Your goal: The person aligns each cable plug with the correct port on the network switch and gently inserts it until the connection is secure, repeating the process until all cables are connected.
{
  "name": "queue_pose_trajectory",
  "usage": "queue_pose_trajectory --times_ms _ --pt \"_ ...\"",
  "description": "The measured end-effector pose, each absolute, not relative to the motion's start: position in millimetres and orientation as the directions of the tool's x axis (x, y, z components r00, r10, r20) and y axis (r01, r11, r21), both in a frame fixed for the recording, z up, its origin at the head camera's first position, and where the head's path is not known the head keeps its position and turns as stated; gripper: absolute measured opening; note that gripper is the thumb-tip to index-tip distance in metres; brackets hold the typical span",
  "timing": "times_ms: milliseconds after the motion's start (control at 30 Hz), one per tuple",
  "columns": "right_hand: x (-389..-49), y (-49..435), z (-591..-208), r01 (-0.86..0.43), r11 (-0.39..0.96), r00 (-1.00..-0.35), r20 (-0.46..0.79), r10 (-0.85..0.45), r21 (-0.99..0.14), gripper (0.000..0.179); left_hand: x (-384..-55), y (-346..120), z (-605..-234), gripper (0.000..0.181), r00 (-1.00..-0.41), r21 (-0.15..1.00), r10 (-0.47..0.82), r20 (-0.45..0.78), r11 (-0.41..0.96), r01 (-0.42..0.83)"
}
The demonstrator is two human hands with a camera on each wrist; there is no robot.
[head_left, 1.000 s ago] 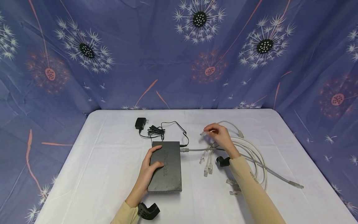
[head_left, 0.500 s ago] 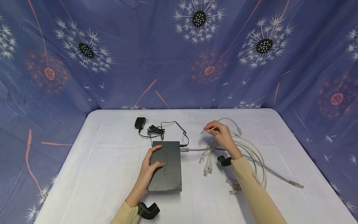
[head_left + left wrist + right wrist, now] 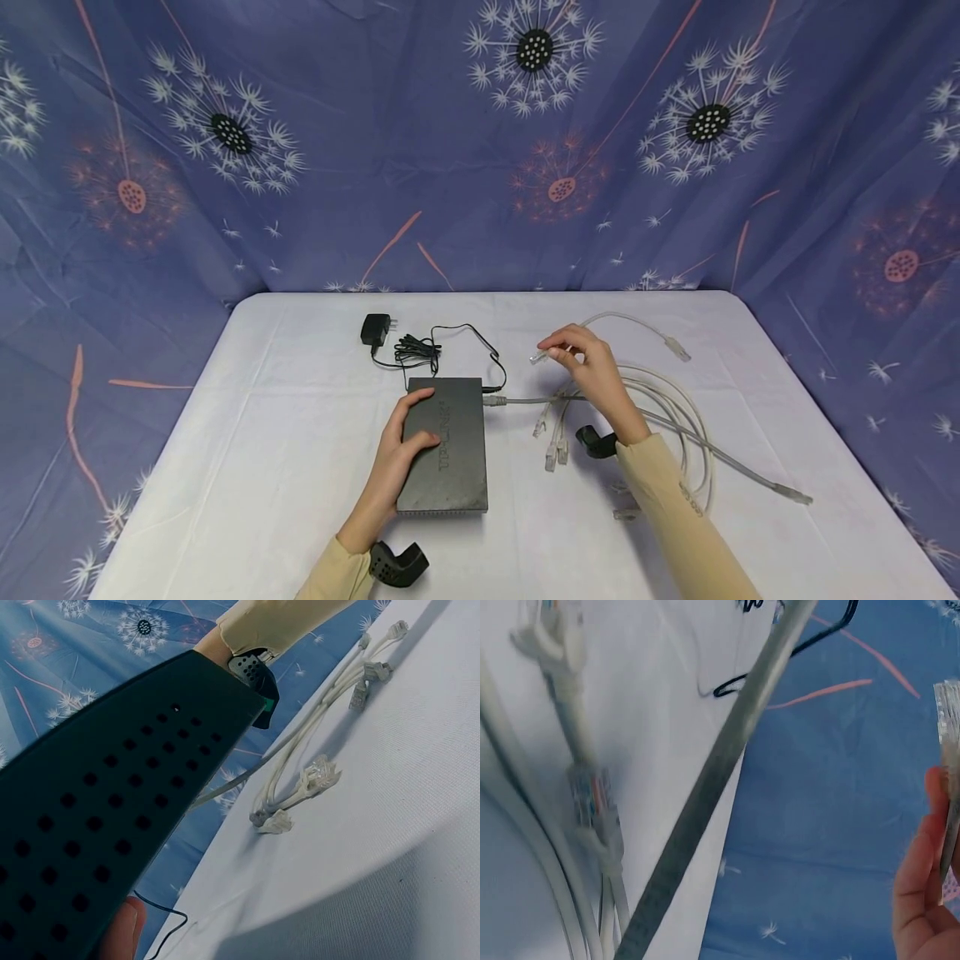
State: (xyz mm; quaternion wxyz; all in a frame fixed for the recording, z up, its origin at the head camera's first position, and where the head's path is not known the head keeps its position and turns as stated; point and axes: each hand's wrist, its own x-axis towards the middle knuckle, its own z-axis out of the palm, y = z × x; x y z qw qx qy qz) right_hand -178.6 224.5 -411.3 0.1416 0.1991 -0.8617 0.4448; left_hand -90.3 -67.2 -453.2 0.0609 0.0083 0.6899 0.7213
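Note:
My left hand [image 3: 390, 467] grips the black TP-LINK network switch [image 3: 457, 475] by its left side, with the thumb and a finger showing on top. In the left wrist view the perforated side of the switch [image 3: 105, 795] fills much of the picture, a fingertip [image 3: 124, 930] below it. A grey Ethernet cable [image 3: 536, 401] is plugged into the right side of the switch. Beyond that, my right hand [image 3: 596, 371] pinches the clear plug [image 3: 537, 357] of a short light-grey Ethernet cable [image 3: 626, 316] between thumb and fingers. The plug is apart from the switch.
A black power adapter [image 3: 376, 330] with a bundled cord [image 3: 417, 351] lies at the back; its lead reaches the switch. Several pale Ethernet cables [image 3: 693, 408] lie coiled at the right, partly hidden under the right arm. The white tabletop [image 3: 262, 433] meets a patterned blue cloth [image 3: 420, 167].
My right hand has shifted slightly to the left with the plug. The short cable's loose end has swung to the right. My left hand and the switch look unmoved.

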Motion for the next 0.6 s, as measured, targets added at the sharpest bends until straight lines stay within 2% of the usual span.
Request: queue_pose_trajectory --times_ms 167,600 --pt "-169 219 -409 -0.455 0.547 -0.885 0.423 -0.193 -0.703 0.013 -90 -67 -453 0.060 -0.993 0.996 0.101 -0.066 -0.045 -0.071" --pt "-158 210 -417 -0.398 0.468 -0.916 0.369 -0.157 -0.789 0.012 -91 -67 -452 0.060 -0.993 0.997 0.105 -0.059 -0.042 -0.064"
